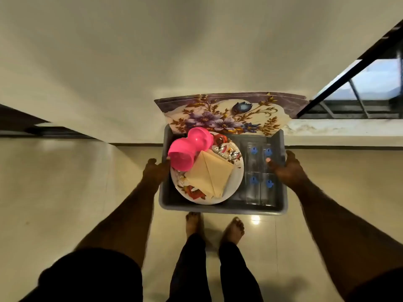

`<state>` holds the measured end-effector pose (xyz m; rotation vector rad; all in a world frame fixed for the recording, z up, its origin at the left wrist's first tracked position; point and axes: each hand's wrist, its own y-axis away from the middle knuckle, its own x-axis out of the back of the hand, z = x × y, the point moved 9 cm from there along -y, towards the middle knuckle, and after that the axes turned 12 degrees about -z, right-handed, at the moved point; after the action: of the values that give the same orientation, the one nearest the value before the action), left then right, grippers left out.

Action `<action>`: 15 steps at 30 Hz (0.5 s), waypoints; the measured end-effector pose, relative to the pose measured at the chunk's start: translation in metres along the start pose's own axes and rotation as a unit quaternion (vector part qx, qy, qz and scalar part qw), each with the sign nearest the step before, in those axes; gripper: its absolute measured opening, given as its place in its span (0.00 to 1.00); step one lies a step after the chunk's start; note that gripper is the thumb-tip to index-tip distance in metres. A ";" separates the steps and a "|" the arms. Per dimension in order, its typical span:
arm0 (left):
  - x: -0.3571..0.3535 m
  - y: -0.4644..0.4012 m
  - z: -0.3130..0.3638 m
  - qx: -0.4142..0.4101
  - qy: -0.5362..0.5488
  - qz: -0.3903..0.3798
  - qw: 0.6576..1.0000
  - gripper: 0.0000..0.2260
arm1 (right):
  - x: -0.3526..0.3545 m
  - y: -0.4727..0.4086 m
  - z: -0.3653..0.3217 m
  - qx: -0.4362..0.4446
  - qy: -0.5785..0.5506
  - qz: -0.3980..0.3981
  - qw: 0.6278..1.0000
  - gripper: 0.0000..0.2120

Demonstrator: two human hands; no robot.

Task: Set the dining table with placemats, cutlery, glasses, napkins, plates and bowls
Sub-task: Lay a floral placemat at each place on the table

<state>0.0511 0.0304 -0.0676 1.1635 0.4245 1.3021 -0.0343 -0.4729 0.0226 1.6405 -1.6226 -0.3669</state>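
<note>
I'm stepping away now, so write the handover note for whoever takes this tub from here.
Left hand grips the left rim of the grey tub; right hand grips the right rim, thumb inside. The tub is carried above the floor.
In it: pink bowls, napkins and cutlery on a floral plate at left; glasses lying at right; placemats standing at the far wall.
Done: everything loaded.
Left: all of the setting; no dining table is in view.
</note>
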 end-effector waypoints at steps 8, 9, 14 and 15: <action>-0.014 0.024 0.043 0.043 0.095 -0.125 0.987 0.21 | 0.019 -0.047 0.045 -0.134 -0.112 0.025 0.984 0.12; -0.013 0.025 0.043 0.055 0.094 -0.141 0.984 0.23 | 0.020 -0.047 0.047 -0.147 -0.132 0.021 0.980 0.10; -0.008 0.018 0.045 0.079 0.119 -0.167 0.975 0.30 | 0.033 -0.053 0.066 -0.170 -0.174 0.006 0.970 0.01; -0.006 0.017 0.045 0.079 0.121 -0.171 0.975 0.31 | 0.034 -0.053 0.067 -0.168 -0.177 0.009 0.970 0.01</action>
<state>0.0762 0.0031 -0.0365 1.0092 0.8819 1.1236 -0.0379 -0.5334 -0.0467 1.3538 -1.7141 -0.9179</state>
